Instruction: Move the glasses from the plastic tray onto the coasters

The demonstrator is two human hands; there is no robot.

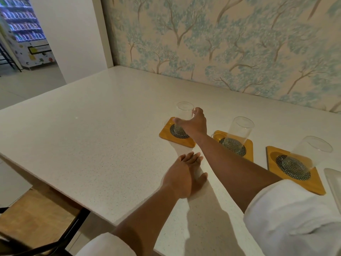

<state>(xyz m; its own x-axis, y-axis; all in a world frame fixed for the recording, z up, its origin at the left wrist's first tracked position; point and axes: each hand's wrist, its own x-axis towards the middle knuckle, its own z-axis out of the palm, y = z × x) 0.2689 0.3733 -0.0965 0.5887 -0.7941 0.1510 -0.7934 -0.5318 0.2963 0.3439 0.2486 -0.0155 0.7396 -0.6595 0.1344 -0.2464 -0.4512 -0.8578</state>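
Currently, the head view shows a white speckled table [92, 126] set against a wall papered with a tree pattern [221, 43].

Coasters: three square wooden coasters lie in a row along the table's right half, each with a dark mesh disc at its centre. They are the far coaster [166, 134], the middle coaster [249, 145] and the near coaster [313, 185].

Glasses: one clear glass stands upright on each mesh disc. They are the far glass [183, 110], the middle glass [239, 130] and the near glass [308, 152].

Right hand [193, 124]: reaches across the table from a white sleeve [295, 218]. Thumb and fingers wrap the lower part of the far glass, which sits on the far coaster.

Left hand [181, 177]: rests palm down on the table, just in front of the far coaster, fingers extended and close together, holding nothing.

Tray [335, 182]: only a pale corner shows at the right edge, just beside the near coaster. No glass is visible on that corner.

Surroundings: a lit vending machine [24, 30] stands at upper left, and a wooden chair seat [33, 218] sits below the table's left edge.
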